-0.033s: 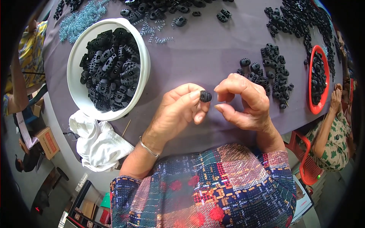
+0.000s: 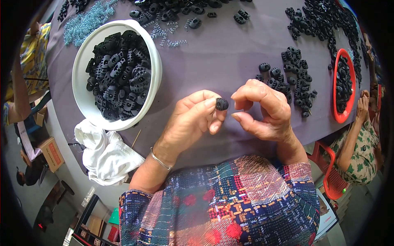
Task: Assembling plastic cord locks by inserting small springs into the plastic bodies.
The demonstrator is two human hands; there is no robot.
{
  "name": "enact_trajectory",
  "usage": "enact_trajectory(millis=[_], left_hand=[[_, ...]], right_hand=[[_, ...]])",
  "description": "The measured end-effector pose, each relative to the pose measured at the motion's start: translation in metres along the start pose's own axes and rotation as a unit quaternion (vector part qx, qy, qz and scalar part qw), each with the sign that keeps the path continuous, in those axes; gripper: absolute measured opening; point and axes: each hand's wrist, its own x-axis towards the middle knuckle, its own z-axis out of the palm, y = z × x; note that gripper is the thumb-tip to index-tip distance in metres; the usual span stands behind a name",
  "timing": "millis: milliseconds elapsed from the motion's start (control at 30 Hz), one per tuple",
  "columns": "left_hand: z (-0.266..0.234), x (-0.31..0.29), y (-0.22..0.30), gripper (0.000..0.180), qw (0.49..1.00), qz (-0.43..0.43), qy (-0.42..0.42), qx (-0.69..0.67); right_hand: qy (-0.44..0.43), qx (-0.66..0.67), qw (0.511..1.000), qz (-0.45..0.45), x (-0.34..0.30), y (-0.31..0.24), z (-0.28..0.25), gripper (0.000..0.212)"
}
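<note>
Between the thumb and fingertips of my left hand [image 2: 189, 119] is a small black ribbed cord lock [image 2: 222, 104]. My right hand [image 2: 264, 110] hovers just to its right, thumb and forefinger apart, with nothing visible between them. A gap separates the right fingertips from the cord lock. Beyond my right hand lies a loose pile of black plastic cord lock parts [image 2: 303, 78]. At my left stands a white bowl [image 2: 157, 67] heaped with cord locks [image 2: 117, 78].
Small metal springs [image 2: 91, 23] lie at the far left, and more black parts [image 2: 168, 10] along the far side. A red basin [image 2: 338, 110] of black parts sits at the right edge. A white cloth [image 2: 104, 153] and a thin stick [image 2: 136, 137] are near left. Co-workers sit at both sides.
</note>
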Motion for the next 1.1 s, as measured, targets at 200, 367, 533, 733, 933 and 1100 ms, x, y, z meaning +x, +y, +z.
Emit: enact_trajectory(millis=[200, 367, 533, 733, 933, 1100], left_hand=[[0.001, 0.0, 0.0, 0.018, 1.0, -0.002, 0.002, 0.005], [0.003, -0.001, -0.006, 0.017, 0.993, 0.01, 0.041, 0.109], [0.001, 0.001, -0.007, 0.02, 0.993, 0.008, 0.013, 0.118], [0.002, 0.001, -0.011, 0.017, 0.978, 0.025, -0.039, 0.204], [0.007, 0.002, -0.021, 0.014, 0.906, 0.117, -0.064, 0.402], [-0.002, 0.004, -0.052, 0.013, 0.787, 0.316, -0.093, 0.522]], right_hand=[[0.007, -0.018, 0.999, -0.027, 0.001, 0.002, 0.007, 0.033], [-0.009, -0.033, 0.999, -0.016, 0.003, 0.001, 0.006, 0.033], [-0.035, -0.033, 0.999, -0.02, 0.002, 0.0, 0.006, 0.032], [0.066, 0.032, 0.993, 0.087, -0.006, -0.001, -0.001, 0.028], [0.04, -0.107, 0.993, 0.004, 0.001, -0.024, 0.008, 0.028], [-0.148, -0.208, 0.962, -0.092, 0.022, -0.058, 0.026, 0.026]])
